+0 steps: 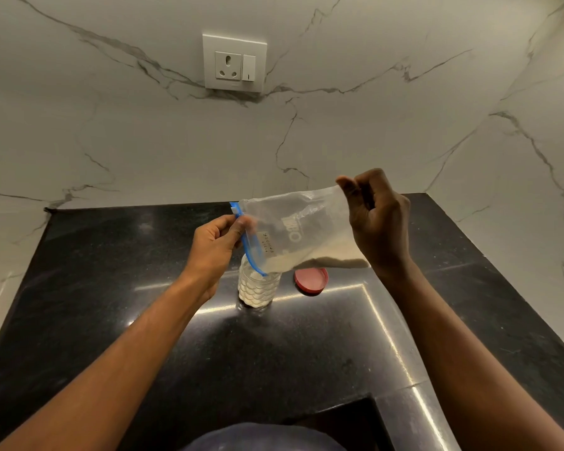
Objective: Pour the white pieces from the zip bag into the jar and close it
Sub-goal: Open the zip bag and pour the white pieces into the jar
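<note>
At frame centre, both hands, left (214,244) and right (376,219), are pinching the bag (302,229), tilting it over the open jar (258,288).

From my remote view, the zip bag (293,229) covered the jar (258,288) mouth and part of the red lid (311,279), its handwritten label was too small to read, and both forearms ran off the bottom edge.
</note>
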A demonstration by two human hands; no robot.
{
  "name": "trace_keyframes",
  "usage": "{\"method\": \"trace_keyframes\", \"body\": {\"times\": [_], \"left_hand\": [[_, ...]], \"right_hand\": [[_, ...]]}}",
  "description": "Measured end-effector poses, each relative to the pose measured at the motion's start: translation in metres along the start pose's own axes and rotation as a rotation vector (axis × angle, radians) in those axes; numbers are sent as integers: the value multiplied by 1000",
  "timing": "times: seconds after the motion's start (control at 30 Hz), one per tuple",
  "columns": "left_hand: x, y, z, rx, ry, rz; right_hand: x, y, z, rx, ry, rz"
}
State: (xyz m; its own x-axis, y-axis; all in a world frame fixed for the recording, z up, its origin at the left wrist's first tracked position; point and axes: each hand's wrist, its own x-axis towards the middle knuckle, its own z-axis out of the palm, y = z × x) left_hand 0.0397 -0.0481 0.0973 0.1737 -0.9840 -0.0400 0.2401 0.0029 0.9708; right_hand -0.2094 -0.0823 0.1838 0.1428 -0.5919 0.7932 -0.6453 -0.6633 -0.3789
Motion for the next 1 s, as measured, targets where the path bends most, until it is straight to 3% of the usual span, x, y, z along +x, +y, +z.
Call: {"method": "trace_keyframes", "body": {"times": [1.0], "left_hand": [[0, 1, -9, 1, 11, -11]], "right_hand": [[7, 2, 3, -5, -15, 38]]}}
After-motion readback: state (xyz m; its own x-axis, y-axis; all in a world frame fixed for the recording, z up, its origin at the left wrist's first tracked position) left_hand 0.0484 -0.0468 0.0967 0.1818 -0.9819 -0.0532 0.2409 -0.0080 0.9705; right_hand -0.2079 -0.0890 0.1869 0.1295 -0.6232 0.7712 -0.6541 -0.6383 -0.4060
